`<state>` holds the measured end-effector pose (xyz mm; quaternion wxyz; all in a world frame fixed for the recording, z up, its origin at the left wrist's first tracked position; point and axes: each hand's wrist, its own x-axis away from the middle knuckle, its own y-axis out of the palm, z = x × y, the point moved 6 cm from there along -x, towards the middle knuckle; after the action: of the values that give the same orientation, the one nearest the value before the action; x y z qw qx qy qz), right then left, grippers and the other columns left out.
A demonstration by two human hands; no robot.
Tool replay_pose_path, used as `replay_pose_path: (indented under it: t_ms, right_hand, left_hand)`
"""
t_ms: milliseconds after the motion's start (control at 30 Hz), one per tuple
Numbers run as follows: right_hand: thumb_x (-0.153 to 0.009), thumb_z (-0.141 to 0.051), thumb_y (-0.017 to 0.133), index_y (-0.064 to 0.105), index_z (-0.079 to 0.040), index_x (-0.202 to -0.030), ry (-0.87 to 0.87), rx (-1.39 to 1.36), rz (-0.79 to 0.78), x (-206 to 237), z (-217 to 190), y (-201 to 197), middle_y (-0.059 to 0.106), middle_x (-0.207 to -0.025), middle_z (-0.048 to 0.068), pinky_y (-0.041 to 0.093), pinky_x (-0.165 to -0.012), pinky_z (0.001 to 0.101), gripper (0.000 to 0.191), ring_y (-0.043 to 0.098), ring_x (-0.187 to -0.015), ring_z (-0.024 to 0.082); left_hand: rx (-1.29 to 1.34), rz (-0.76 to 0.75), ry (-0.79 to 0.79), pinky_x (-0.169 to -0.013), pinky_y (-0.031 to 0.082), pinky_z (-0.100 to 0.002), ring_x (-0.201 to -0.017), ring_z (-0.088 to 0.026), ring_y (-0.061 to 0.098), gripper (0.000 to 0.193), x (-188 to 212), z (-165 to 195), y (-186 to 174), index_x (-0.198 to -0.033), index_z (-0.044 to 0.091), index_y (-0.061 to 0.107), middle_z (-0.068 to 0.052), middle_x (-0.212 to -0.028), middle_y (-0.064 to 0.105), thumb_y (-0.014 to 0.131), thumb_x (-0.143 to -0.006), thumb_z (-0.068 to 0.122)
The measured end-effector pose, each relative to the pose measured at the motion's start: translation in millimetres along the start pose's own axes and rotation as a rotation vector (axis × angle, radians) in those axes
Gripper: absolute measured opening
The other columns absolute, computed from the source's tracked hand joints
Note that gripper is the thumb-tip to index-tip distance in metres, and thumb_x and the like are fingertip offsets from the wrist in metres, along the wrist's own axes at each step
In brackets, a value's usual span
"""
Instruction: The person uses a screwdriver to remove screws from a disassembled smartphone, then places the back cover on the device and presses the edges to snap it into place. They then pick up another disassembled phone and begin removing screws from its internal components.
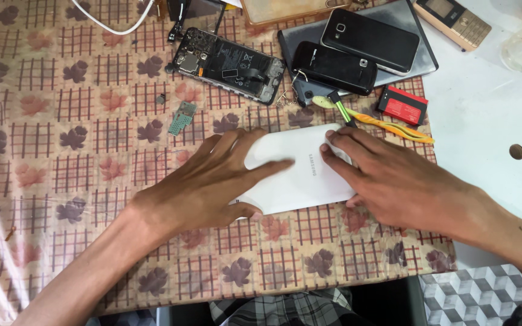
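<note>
The white phone [300, 172] lies back-up near the middle of the counter [61, 181], on its leaf-patterned cloth. The left hand [212, 184] lies flat over its near-left end, fingers [267, 169] spread and pressing, thumb at the lower edge. The right hand [388, 178] presses fingertips on its far-right edge, gripping nothing else. At twelve o'clock lies an opened phone [228, 63] with its insides showing. At one o'clock two black phones [351, 51] rest on a grey tablet [403, 27]. A yellow-green tool [376, 121] lies just beyond the right hand, a red battery [402, 104] beside it. A small green circuit piece [182, 118] sits at eleven o'clock.
</note>
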<state>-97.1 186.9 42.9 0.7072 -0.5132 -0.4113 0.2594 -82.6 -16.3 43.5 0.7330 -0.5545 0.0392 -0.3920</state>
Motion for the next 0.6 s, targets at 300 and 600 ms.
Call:
replay_pose_path:
  t_ms: [300, 600]
  right_hand:
    - [-0.086, -0.050, 0.055, 0.043, 0.010, -0.141, -0.100, 0.182, 0.149, 7.5, -1.6, 9.0, 0.043, -0.146, 0.036, 0.039, -0.116, 0.0504, 0.082, 0.043, -0.140, 0.043]
    - [-0.084, -0.058, 0.055, 0.043, 0.012, -0.139, -0.111, 0.240, -0.011, 3.6, -12.0, 2.1, 0.046, -0.141, 0.039, 0.052, -0.099, 0.0506, 0.090, 0.041, -0.137, 0.050]
  left_hand:
    - [-0.212, 0.280, 0.147, -0.114, 0.017, -0.072, -0.150, -0.049, 0.011, 0.113, 3.3, 8.1, 2.1, -0.160, 0.014, 0.022, -0.029, -0.159, 0.011, 0.079, -0.069, 0.049]
    - [-0.438, 0.288, 0.147, -0.100, 0.051, -0.051, -0.132, -0.046, 0.048, 0.096, 2.7, 15.2, 11.7, -0.149, 0.001, 0.038, -0.031, -0.151, 0.043, 0.075, -0.079, 0.054]
